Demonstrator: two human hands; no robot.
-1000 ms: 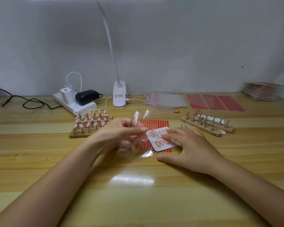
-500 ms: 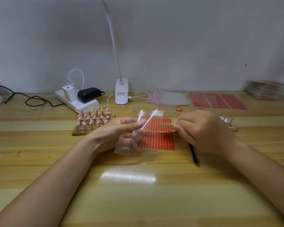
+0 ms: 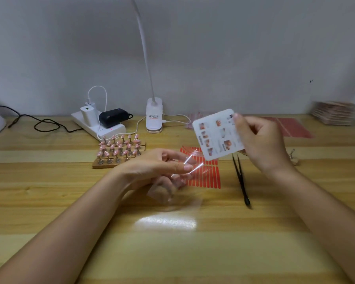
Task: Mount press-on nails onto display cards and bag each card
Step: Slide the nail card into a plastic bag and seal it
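My right hand (image 3: 262, 144) grips a white display card (image 3: 217, 134), lifted above the desk with its printed side toward me. My left hand (image 3: 158, 167) pinches a small clear plastic bag (image 3: 172, 189), whose mouth points at the card. Under the bag lies a sheet of red adhesive strips (image 3: 207, 175). A wooden holder (image 3: 119, 150) with several pink press-on nails on metal stands sits to the left of the sheet.
Black tweezers (image 3: 241, 181) lie on the desk below my right hand. A white power strip (image 3: 98, 126) with chargers and a clip lamp (image 3: 154, 115) stand at the back. More red sheets (image 3: 291, 126) and a stack of cards (image 3: 334, 113) sit at the back right.
My right hand picked the card up off the red sheet, lifted it up and right, and turned its back toward me. My left hand stayed in place with the bag.
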